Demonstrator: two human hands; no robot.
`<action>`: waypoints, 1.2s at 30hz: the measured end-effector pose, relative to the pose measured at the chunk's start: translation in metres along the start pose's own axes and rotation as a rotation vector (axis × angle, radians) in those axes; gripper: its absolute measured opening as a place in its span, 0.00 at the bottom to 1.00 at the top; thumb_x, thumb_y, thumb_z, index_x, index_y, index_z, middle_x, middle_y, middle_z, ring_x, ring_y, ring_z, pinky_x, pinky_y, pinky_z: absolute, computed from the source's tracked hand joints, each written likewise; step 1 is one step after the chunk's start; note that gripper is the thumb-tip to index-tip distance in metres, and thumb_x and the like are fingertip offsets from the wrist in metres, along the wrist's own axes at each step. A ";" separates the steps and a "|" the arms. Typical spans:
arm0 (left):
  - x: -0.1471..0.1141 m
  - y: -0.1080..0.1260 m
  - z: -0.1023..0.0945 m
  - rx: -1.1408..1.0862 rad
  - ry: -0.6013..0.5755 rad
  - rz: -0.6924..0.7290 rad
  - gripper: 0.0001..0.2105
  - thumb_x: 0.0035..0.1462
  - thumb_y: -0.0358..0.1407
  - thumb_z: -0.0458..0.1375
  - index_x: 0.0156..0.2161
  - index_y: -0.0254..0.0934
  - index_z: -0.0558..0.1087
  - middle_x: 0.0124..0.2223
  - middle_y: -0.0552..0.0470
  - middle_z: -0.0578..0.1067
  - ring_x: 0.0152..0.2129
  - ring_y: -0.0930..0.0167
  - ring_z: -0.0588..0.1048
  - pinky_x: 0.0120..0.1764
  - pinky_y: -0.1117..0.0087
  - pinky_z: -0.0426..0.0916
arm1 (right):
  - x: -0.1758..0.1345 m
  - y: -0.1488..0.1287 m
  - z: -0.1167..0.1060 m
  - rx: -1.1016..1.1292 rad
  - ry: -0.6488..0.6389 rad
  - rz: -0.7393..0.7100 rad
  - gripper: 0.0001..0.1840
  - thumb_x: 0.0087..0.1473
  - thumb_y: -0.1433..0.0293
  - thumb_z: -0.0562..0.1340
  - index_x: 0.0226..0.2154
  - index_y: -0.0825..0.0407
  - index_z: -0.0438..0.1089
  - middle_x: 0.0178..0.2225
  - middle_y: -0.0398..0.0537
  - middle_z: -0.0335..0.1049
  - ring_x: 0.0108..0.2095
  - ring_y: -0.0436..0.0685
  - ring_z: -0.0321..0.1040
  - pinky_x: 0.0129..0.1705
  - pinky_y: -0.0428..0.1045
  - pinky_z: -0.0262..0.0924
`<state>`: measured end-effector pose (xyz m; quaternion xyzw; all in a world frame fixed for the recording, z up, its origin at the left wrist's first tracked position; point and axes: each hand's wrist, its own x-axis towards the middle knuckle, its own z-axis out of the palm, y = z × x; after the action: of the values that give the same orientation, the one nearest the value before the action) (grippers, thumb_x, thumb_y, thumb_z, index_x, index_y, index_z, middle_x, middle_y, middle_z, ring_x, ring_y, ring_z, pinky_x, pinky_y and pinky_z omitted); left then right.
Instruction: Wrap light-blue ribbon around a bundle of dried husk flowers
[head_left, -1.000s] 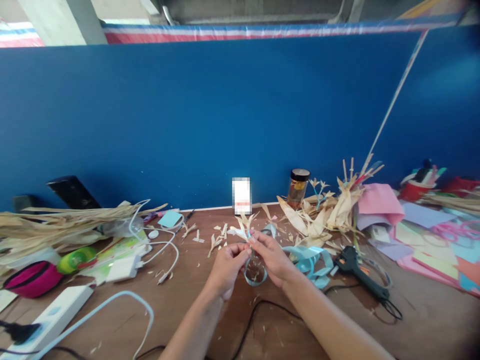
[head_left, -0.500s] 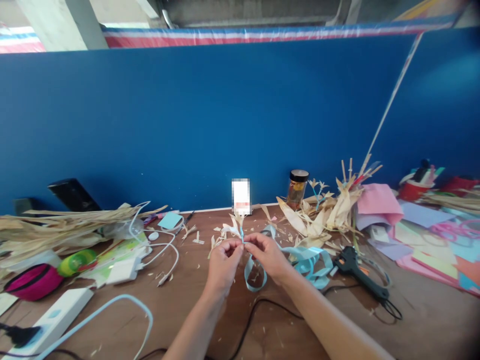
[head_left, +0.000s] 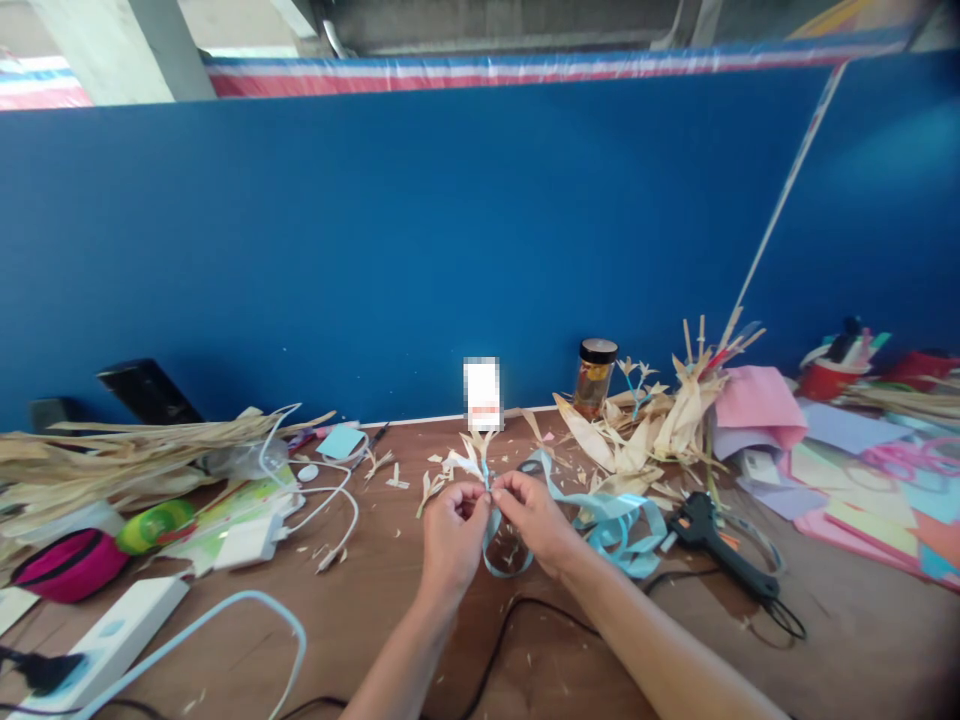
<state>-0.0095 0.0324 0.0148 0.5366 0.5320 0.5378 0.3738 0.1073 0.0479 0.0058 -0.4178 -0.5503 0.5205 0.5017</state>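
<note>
compared with a second earlier, both hands have been lowered slightly, and the fingertips, then set one pair above the other, are now brought nearly level. the husk flower (head_left: 472,458) has been shifted a little to the left. the loop of light-blue ribbon (head_left: 508,573) beneath the fingers has been drawn nearer the left hand (head_left: 452,540). no shift is noted in the surrounding clutter.

on the brown table (head_left: 405,600), a heap of blue ribbon (head_left: 630,535) is seen just beside the right wrist, followed by a black glue gun (head_left: 720,560). a black cord (head_left: 501,640) is passed under the right forearm. dried husks (head_left: 626,440) and a lidded jar (head_left: 595,378) are found farther back; coloured papers (head_left: 847,480) are spread at far right. white cables (head_left: 337,490) and a power strip (head_left: 120,635) are noted at left. pale scraps are scattered near the flower.

the flower is held upright in front of the fingers, petals uppermost. its blue-wrapped stem is pinched by the left hand, thumb against curled fingers; it is likewise gripped by the right hand (head_left: 536,515), fingertips nearly touching the left's.
</note>
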 end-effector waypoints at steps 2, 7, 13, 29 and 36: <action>0.000 0.001 0.001 0.053 0.016 0.050 0.07 0.46 0.36 0.56 0.28 0.33 0.71 0.23 0.53 0.71 0.19 0.74 0.67 0.24 0.75 0.61 | 0.000 -0.004 0.000 0.041 -0.018 0.025 0.08 0.46 0.65 0.58 0.27 0.54 0.64 0.18 0.36 0.56 0.19 0.45 0.49 0.20 0.42 0.44; -0.003 0.003 0.002 0.124 0.016 0.139 0.07 0.48 0.36 0.55 0.29 0.33 0.70 0.28 0.51 0.72 0.22 0.73 0.68 0.26 0.74 0.63 | 0.001 -0.009 -0.004 0.100 -0.016 0.045 0.09 0.45 0.65 0.59 0.29 0.54 0.65 0.22 0.39 0.61 0.21 0.46 0.54 0.23 0.42 0.49; -0.004 0.002 0.005 0.132 -0.026 0.097 0.08 0.48 0.37 0.55 0.29 0.33 0.71 0.25 0.51 0.72 0.20 0.73 0.68 0.24 0.74 0.62 | 0.002 -0.008 -0.004 0.031 0.053 0.019 0.12 0.44 0.62 0.60 0.26 0.56 0.66 0.19 0.38 0.60 0.20 0.46 0.52 0.22 0.42 0.48; 0.002 0.011 -0.004 -0.141 -0.209 -0.154 0.10 0.44 0.38 0.59 0.26 0.31 0.73 0.18 0.55 0.68 0.15 0.79 0.61 0.19 0.79 0.55 | 0.001 -0.015 -0.006 0.002 -0.044 -0.048 0.10 0.48 0.65 0.57 0.23 0.54 0.63 0.19 0.38 0.58 0.21 0.46 0.54 0.24 0.42 0.50; 0.004 0.005 -0.006 -0.096 -0.058 -0.142 0.10 0.43 0.38 0.59 0.28 0.32 0.74 0.19 0.55 0.69 0.16 0.78 0.63 0.19 0.79 0.56 | 0.003 -0.007 -0.009 -0.167 -0.039 -0.077 0.09 0.48 0.64 0.58 0.29 0.54 0.66 0.22 0.40 0.60 0.22 0.47 0.53 0.24 0.43 0.50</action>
<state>-0.0153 0.0342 0.0209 0.4945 0.5314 0.5188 0.4516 0.1165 0.0512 0.0126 -0.4265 -0.6172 0.4612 0.4738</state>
